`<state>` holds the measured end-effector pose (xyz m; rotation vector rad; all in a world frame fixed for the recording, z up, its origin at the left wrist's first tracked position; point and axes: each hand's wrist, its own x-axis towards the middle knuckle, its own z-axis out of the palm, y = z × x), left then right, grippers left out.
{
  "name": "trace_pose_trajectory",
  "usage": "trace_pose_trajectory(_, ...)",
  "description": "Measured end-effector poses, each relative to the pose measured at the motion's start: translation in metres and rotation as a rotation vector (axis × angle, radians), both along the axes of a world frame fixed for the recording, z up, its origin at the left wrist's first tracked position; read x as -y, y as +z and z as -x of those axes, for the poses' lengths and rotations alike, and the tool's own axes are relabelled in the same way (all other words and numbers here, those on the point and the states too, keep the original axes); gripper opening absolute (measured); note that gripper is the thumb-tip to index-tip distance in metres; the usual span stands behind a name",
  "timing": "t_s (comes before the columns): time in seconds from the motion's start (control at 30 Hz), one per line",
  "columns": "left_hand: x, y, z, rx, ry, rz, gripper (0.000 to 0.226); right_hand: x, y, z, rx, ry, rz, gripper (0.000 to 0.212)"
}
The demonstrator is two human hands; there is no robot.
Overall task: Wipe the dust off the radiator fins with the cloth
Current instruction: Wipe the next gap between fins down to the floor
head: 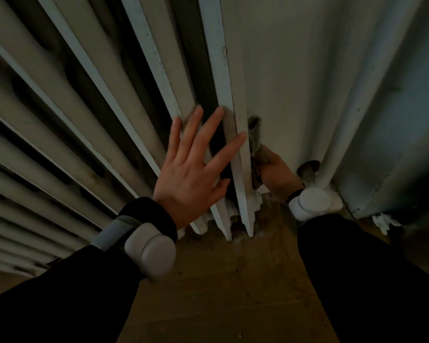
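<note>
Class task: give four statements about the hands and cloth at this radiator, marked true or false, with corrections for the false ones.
1. The left hand rests open, fingers spread, on the radiator fins. True.
2. The right hand grips the cloth beside the end fin. True.
3. The cloth is bright red. False: it is grey.
4. The left hand is curled into a fist. False: its fingers are straight.
</note>
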<state>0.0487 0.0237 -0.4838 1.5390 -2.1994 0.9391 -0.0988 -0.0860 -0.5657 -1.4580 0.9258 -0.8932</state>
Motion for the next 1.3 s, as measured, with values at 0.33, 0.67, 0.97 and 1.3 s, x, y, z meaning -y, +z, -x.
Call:
trace_pose_trajectory(0.33, 0.003, -0.004, -0.003, 0.014, 0.007, 0.005, 0.081, -0.013, -0.044, -0.001, -0.23, 0.009, 0.009, 0.036)
trace_pose_trajectory(0.67, 0.001, -0.007, 0.001, -0.007, 0.017, 0.005, 0.08, -0.026, -0.054, 0.005, -0.339, -0.065, 0.127, 0.029)
trace_pose_trajectory(0.97, -0.008, -0.012, 0.0, -0.02, 0.01, 0.007, 0.076, -0.024, -0.069, 0.012, -0.445, -0.094, 0.118, 0.024)
trace_pose_trajectory(1.3, 0.007, 0.007, -0.004, 0.023, -0.004, 0.043, 0.088, 0.017, -0.045, 0.005, -0.247, -0.248, 0.168, 0.016)
